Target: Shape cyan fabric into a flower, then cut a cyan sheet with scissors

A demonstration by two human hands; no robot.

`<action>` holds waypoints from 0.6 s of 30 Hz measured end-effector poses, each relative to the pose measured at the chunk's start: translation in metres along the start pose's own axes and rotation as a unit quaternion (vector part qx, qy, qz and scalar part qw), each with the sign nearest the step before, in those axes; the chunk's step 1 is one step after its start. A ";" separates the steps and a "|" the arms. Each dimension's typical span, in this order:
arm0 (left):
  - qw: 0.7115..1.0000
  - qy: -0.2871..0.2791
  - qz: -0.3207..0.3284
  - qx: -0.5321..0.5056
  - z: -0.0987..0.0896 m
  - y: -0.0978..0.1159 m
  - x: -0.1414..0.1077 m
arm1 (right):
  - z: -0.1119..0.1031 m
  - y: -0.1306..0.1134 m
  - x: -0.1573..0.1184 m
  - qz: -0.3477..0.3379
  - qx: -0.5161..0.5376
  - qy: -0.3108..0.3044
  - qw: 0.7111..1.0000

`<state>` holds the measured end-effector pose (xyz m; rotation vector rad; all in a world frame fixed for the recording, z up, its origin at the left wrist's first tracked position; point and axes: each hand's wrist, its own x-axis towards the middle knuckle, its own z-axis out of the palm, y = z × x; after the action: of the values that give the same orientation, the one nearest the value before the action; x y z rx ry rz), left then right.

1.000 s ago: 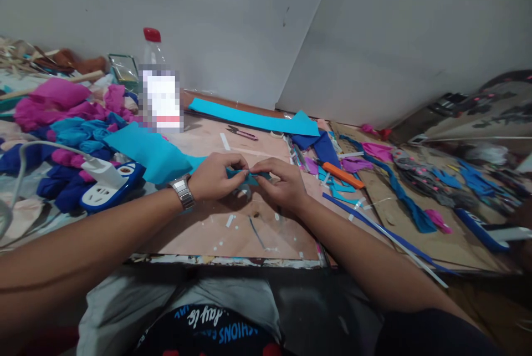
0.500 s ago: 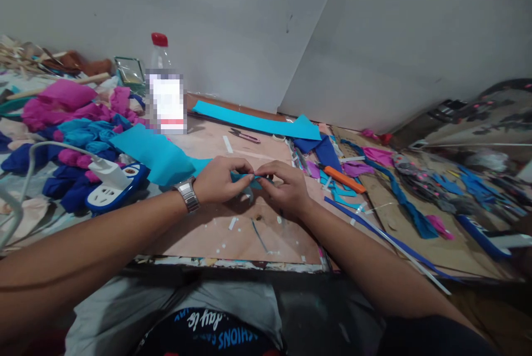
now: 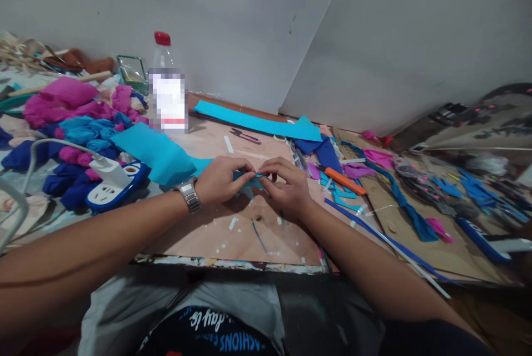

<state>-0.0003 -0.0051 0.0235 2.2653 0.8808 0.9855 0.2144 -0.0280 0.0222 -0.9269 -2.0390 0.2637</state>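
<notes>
A long blue strip of thin, flexible material (image 3: 160,156) runs from the left side of the table in under my left hand (image 3: 222,179). It looks like fabric or paper; I cannot tell which. My left thumb and finger pinch its narrow end, and my right hand (image 3: 286,185) pinches the same end from the other side. The fingertips of both hands meet over the pink-toned work board. My fingers hide most of the pinched part. Behind my hands lie thread snips (image 3: 246,136) and a second flat blue strip (image 3: 257,122).
A bottle with a red cap (image 3: 168,84) stands by the wall. To the left are a power strip (image 3: 118,184) and bunched pink and blue fabric pieces (image 3: 89,134). An orange utility knife (image 3: 343,180) and several blue scraps lie right. White bits dot the board.
Both hands keep their pinch on the blue strip, with the fingers shifting only slightly. The whole view has moved a little.
</notes>
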 end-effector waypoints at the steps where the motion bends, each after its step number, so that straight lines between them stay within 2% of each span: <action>1: 1.000 0.000 -0.001 0.003 0.000 0.000 0.000 | 0.000 0.000 0.000 0.001 -0.002 0.000 1.000; 12: 1.000 -0.021 -0.006 -0.001 0.001 0.001 -0.001 | 0.000 0.001 0.000 0.003 0.010 -0.022 1.000; 18: 0.999 -0.021 -0.007 0.032 0.003 -0.002 -0.001 | 0.000 0.003 0.000 0.005 0.000 -0.039 0.999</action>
<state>0.0008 -0.0055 0.0200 2.3214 0.9209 0.9122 0.2157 -0.0264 0.0205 -0.9403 -2.1063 0.3113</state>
